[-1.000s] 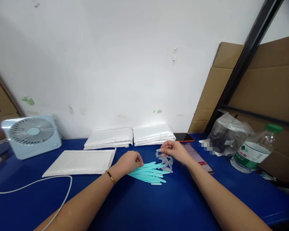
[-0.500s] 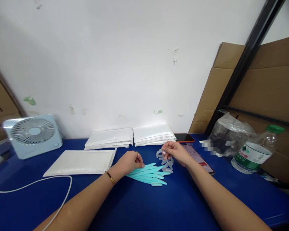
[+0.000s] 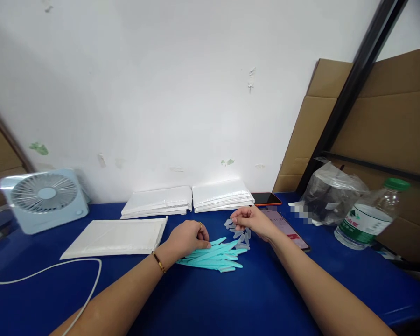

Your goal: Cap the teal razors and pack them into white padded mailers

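A fanned pile of slim turquoise eyebrow razors (image 3: 217,256) lies on the blue table. My left hand (image 3: 189,240) rests over the handle ends at their left, thumb and fingers pinched together on a razor whose grip end is hidden. Just beyond the tips is a small heap of clear plastic caps (image 3: 243,239). My right hand (image 3: 252,221) hovers at the heap's far edge with its fingertips closed together; what they hold, if anything, is too small to make out.
White padded mailers (image 3: 115,237) lie at left, with two stacks (image 3: 157,200) along the wall. A light-blue fan (image 3: 47,196) and a white cable (image 3: 100,270) are at left. At right are phones (image 3: 287,228), a plastic bag (image 3: 331,191) and a water bottle (image 3: 367,219).
My right fingertips have shifted slightly left over the clear caps. My left hand stays at the razors, which have moved slightly. The camera view has shifted a little.
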A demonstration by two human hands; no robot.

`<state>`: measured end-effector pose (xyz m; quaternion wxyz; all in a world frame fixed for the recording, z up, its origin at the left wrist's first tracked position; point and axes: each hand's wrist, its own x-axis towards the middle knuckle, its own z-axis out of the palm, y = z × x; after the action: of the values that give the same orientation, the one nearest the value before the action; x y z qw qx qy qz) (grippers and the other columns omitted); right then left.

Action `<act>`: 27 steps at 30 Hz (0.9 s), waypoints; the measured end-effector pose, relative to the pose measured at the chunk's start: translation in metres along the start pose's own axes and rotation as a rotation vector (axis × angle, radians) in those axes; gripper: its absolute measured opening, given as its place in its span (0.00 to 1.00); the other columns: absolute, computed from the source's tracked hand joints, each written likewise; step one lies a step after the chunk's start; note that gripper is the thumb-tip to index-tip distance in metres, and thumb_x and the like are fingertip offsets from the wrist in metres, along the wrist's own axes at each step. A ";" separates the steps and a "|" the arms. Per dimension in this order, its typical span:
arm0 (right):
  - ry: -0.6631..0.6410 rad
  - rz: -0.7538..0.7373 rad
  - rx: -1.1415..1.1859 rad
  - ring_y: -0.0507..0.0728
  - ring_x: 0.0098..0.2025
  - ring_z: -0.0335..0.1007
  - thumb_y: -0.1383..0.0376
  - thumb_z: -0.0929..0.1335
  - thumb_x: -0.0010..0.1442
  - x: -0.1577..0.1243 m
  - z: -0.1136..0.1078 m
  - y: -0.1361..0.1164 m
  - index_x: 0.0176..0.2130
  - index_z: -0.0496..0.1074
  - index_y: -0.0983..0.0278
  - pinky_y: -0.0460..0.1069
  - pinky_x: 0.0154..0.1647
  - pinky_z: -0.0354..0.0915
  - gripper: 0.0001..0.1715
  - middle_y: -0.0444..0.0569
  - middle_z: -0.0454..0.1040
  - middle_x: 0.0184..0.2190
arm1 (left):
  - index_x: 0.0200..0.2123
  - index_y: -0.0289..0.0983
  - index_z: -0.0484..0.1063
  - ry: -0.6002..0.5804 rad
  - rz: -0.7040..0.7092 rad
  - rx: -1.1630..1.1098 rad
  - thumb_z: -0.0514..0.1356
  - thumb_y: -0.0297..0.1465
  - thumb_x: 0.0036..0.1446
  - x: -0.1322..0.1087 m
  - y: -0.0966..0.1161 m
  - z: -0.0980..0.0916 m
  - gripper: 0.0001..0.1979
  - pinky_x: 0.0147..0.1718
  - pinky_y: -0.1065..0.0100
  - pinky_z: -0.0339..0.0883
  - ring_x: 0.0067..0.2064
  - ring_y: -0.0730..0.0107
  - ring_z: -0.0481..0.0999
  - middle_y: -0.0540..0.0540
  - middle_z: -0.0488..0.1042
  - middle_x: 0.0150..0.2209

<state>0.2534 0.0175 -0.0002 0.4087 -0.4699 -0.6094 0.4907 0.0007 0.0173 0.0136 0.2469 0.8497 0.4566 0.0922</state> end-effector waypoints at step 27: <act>-0.007 -0.370 -0.835 0.51 0.31 0.68 0.67 0.68 0.52 -0.003 0.004 -0.002 0.27 0.75 0.63 0.44 0.31 0.60 0.05 0.45 0.71 0.29 | 0.31 0.39 0.75 0.164 0.225 0.341 0.52 0.30 0.55 0.004 -0.003 0.003 0.11 0.35 0.73 0.62 0.35 0.69 0.73 0.48 0.75 0.32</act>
<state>0.2499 0.0135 0.0004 0.2629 -0.4760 -0.8302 0.1231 0.0017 0.0210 0.0094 0.0497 0.9144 0.3866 0.1093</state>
